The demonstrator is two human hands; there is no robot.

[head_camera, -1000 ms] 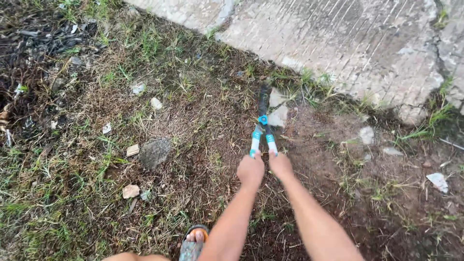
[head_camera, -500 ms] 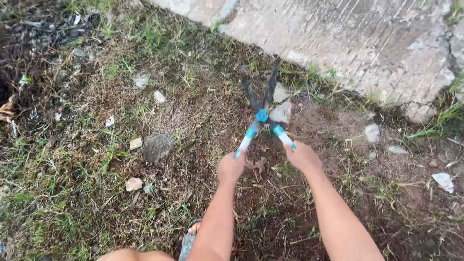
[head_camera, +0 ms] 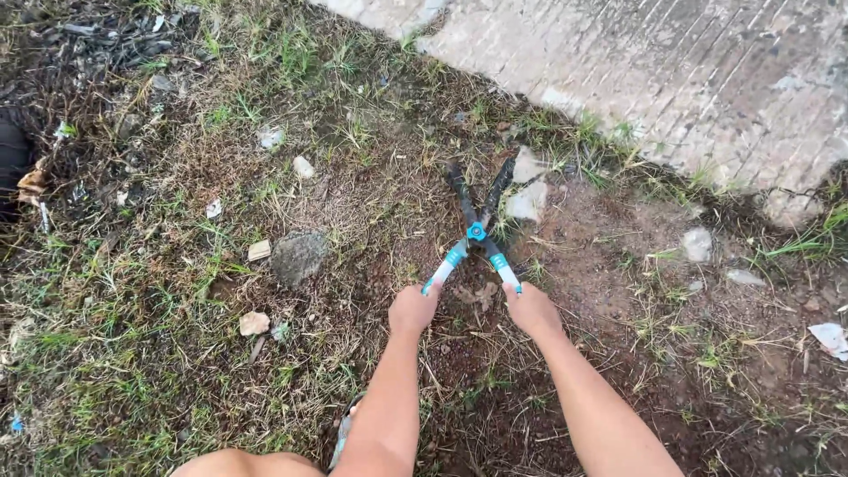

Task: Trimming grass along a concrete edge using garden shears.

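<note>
Garden shears (head_camera: pixel 477 225): dark, near-black blades, a bright blue pivot bolt, handles banded turquoise and white. Ground (head_camera: pixel 601 291): reddish-brown bare soil on the right, straw-yellow dry grass mixed with green tufts on the left. Concrete slab (head_camera: pixel 707 71): pale grey, scored with fine parallel lines, cracked and stained darker at the edge. Flat stone (head_camera: pixel 299 256): dull grey, mottled. Small stone chips (head_camera: pixel 253 322): beige and off-white. Pale shards (head_camera: pixel 528 201) beside the blades: whitish grey. Heap of debris (head_camera: pixel 88 53) at top left: charcoal black flecked with white scraps.
</note>
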